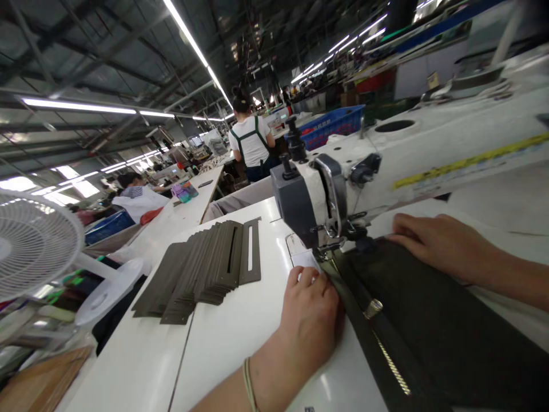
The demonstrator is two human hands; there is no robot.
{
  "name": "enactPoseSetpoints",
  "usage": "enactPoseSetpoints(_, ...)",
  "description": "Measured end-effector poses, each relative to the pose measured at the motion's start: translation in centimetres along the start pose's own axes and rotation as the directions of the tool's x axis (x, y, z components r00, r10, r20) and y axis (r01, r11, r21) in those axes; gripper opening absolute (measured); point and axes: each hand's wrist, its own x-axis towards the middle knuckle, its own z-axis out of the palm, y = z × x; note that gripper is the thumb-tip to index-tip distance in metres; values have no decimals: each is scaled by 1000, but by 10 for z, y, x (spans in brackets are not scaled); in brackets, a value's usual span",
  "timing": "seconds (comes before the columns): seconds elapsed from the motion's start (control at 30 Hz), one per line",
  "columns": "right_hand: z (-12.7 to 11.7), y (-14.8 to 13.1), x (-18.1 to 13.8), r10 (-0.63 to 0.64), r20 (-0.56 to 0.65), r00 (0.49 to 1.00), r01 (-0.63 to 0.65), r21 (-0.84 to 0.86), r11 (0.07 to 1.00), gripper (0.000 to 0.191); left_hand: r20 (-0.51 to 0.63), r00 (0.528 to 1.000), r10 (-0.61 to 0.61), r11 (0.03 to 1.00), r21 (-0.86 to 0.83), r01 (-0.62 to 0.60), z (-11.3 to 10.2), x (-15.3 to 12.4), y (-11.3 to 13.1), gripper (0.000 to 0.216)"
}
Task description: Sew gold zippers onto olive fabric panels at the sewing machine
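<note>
A dark olive fabric panel (433, 320) with a metal zipper (392, 363) lies under the presser foot (332, 247) of a white and grey sewing machine (300, 200). The zipper's slider (374, 308) sits partway along its teeth. My left hand (311, 312), a thin band at its wrist, is closed with curled fingers at the panel's left edge, just before the presser foot; its fingertips are partly hidden. On the far right edge, my right hand (433, 243) is closed, thumb and fingers pinching the panel beside the machine head.
Left of the machine, a fanned stack of slotted olive pieces (201, 269) lies on the white table (231, 332). A white fan (38, 246) stands at the far left. Beyond are a person in a white shirt (253, 143), other workers and a blue crate (332, 126).
</note>
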Motion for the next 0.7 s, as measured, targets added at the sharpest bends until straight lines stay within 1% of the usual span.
enactPoseSetpoints(0.03,-1,-4,0,-4,2,1000,4,-29,1000,21,-22,1000,-3,1000,-7,3,2,0,0,8)
enactPoseSetpoints(0.07,-3,-11,-1,-30,-29,999,29,-65,997,19,-44,999,-14,1000,-22,13,4,-1,0,9)
enactPoseSetpoints(0.1,-4,-21,-2,-79,-89,993,71,-95,993,18,-62,998,-30,999,-44,27,5,-2,1,10)
enactPoseSetpoints(0.13,-6,-33,-4,-145,-168,975,129,-103,986,20,-77,996,-50,996,-71,45,6,-3,2,10)
enactPoseSetpoints(0.17,-6,-47,-7,-221,-245,944,203,-97,974,23,-90,993,-77,993,-95,69,7,-5,2,10)
enactPoseSetpoints(0.2,-4,-60,-11,-280,-320,905,281,-46,959,25,-110,988,-112,988,-114,100,8,-6,3,9)
enactPoseSetpoints(0.23,-1,-73,-15,-316,-368,874,349,25,937,27,-141,978,-153,982,-130,135,8,-7,3,9)
enactPoseSetpoints(0.3,8,-90,-23,-348,-397,849,422,115,899,32,-212,952,-221,969,-159,189,9,-8,2,17)
enactPoseSetpoints(0.33,12,-94,-26,-360,-393,846,439,130,889,34,-238,943,-231,967,-168,194,9,-8,1,25)
enactPoseSetpoints(0.37,16,-96,-28,-372,-386,844,448,128,885,37,-253,943,-217,969,-173,177,10,-8,0,31)
enactPoseSetpoints(0.43,19,-94,-29,-395,-366,842,464,120,877,39,-242,961,-133,982,-166,94,11,-7,-4,36)
enactPoseSetpoints(0.5,17,-90,-28,-424,-338,840,483,110,869,40,-224,974,-35,989,-147,2,13,-5,-8,31)
enactPoseSetpoints(0.6,11,-90,-26,-448,-284,848,493,107,864,41,-210,974,86,989,-104,-109,16,-3,-13,22)
enactPoseSetpoints(0.7,11,-93,-27,-447,-215,868,480,141,866,44,-208,963,171,982,-47,-185,15,-2,-17,24)
